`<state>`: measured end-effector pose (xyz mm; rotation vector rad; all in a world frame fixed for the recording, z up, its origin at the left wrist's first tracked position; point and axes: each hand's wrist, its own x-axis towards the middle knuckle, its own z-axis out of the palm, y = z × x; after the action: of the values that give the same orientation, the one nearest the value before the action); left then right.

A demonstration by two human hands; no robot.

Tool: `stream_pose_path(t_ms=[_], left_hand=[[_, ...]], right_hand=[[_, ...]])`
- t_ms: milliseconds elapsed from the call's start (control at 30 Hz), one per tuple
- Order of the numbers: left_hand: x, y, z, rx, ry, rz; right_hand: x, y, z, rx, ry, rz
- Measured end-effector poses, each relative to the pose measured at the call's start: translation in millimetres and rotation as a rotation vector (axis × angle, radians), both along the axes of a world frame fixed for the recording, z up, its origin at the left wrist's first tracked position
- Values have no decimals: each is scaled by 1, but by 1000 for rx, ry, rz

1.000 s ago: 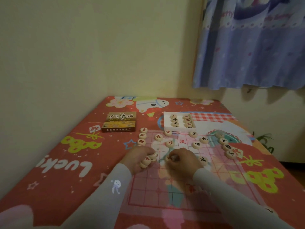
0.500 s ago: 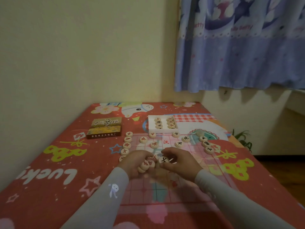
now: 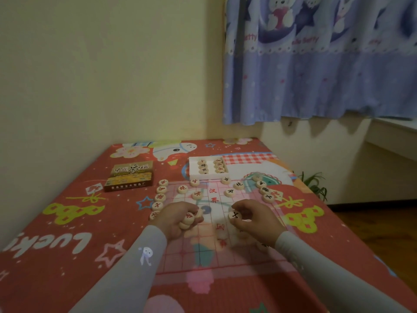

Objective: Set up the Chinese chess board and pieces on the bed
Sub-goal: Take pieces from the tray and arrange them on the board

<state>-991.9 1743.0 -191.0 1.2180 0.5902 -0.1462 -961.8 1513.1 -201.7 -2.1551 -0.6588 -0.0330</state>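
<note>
Mid-setup, the left hand (image 3: 178, 216) clutched several red pieces (image 3: 190, 219) as ready stock, while the right hand (image 3: 252, 219) pinched one black-marked piece (image 3: 234, 215) above the board (image 3: 212, 251) on the bed (image 3: 56, 233), prob. for placing.

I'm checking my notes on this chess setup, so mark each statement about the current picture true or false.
1. The left hand grips several pieces. True.
2. The right hand is empty. False: it pinches a black-marked piece.
3. The white tray holds no pieces. False: several lie in it.
4. The brown box sits on the board. False: it lies on the bed sheet, to the board's left.
5. A curtain hangs at right. True.
</note>
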Motion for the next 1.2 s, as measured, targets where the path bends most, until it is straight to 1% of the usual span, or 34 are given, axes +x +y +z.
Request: stream_pose_path(t_ms=[100,233,333,467,600,700,867,1200], left_hand=[[0,-5,-1,2,29,-4],[-1,-20,2,-23,58,-53],[2,-31,2,-35,46,-61],[11,-44,3,-24,39,-49],[19,-52,1,-29,59,-76],[22,-57,0,-44,58,-98],[29,-61,-5,-14,47,-111],[33,-64,-7,-6,53,-129]], right_hand=[[0,-19,-4,-39,-27,-88],[6,-50,-9,-37,-33,-263],[10,-74,-14,-58,-21,-400],[13,-97,-19,-126,-4,-485],[12,-103,-22,-145,16,-480],[12,-105,-25,-144,24,-421],[7,-107,-27,-130,10,-344],[8,-108,-27,-159,11,-361]])
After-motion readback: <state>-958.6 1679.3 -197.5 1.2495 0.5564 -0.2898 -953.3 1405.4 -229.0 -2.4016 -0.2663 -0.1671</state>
